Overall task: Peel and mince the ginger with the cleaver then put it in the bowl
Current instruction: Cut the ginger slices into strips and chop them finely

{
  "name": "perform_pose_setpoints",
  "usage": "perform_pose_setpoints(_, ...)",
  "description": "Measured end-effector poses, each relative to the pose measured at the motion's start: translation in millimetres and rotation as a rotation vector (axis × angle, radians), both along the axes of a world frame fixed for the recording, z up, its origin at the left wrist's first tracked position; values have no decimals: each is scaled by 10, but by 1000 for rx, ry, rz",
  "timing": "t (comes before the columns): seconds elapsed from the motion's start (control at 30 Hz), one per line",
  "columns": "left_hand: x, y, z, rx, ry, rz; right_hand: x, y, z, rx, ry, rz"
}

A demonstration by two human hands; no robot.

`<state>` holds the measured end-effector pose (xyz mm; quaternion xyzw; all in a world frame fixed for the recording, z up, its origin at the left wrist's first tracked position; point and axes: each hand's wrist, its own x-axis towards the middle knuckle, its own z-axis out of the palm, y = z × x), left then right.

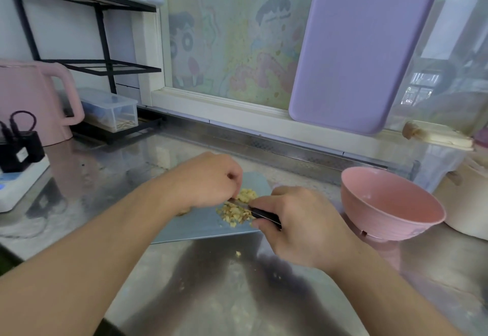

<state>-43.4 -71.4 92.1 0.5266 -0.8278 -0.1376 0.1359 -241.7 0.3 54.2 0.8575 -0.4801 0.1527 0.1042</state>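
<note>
Steel is gleaming across the bench (79,177) you are working at, with a window and its cartoon picture (232,53) running along the back. Starting at your far left, a pink kettle (34,100) is standing beside a black charger (19,151) that is sitting on a white power strip (18,185). Behind them a black wire rack (100,32) is rising against the wall, and a clear plastic box (111,110) is sitting on its lowest level.

Moving inward, your left hand (208,180) is reaching over the grey cutting board (200,226), its fingers (232,190) curling down and pinching or pressing the tip of the cleaver (260,213); how firmly they are gripping, you cannot tell from here. The ginger (239,209) is lying in a small yellow heap of chopped bits on the board, directly under the blade, with pieces on both sides of it. A few stray bits (238,254) are lying on the bench just in front of the board.

Your right hand (298,225) is clenching the cleaver's dark handle, fingers wrapping round it.

Further right, the pink bowl (390,203) is sitting on the bench, near the board but apart from it. Above it a purple board (367,50) is leaning upright against the window. At the far right edge a cream pot (467,203) is standing just behind the bowl.
</note>
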Motion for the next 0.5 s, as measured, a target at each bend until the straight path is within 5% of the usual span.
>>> perform_pose_setpoints(0.23,-196,-209,-75,109,-27,8,-44,-19,-23,21,-14,-1)
perform_pose_setpoints(0.5,-6,-248,65,-7,114,167,-73,-45,7,24,-41,13)
